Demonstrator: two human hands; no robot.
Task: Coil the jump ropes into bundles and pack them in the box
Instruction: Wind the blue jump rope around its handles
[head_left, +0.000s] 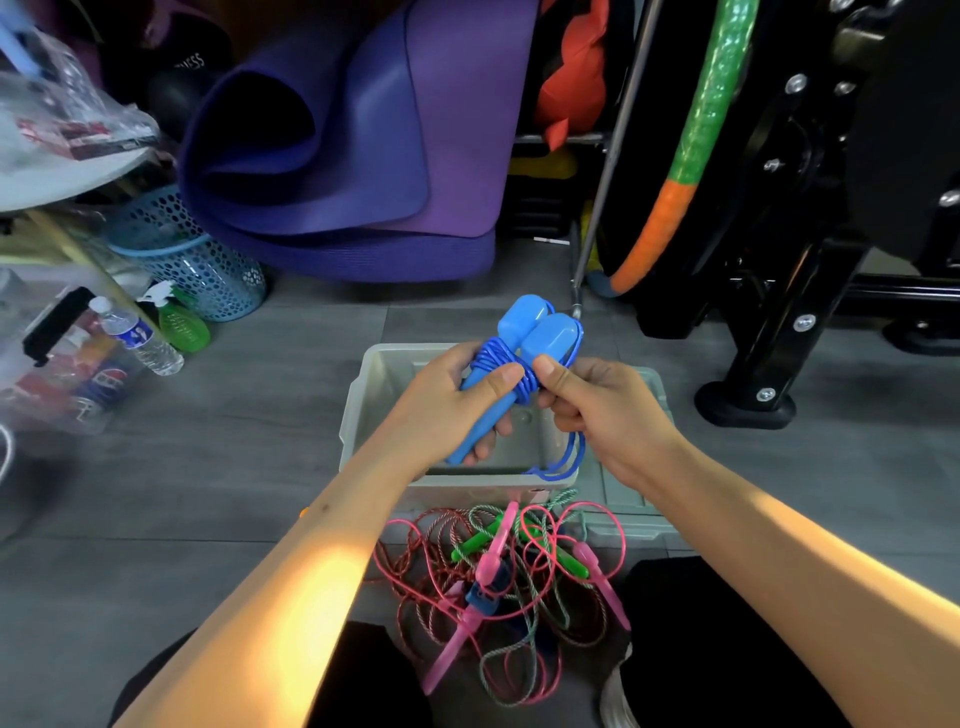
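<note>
On grey plank floor (208, 467): box (363, 415), purple mats (415, 156) behind.

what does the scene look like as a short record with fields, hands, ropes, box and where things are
left hand: grips the blue jump rope by its handles
right hand: pinches the blue cord wound round the handles
blue rope state: mostly coiled, a loop of cord hangs below the right hand
box: pale plastic, open, on the floor under the hands, no rope lying inside it
rope pile: pink, green and red-white ropes tangled on the floor, nearer the person than the box
yoga mats: purple, behind the box
</note>
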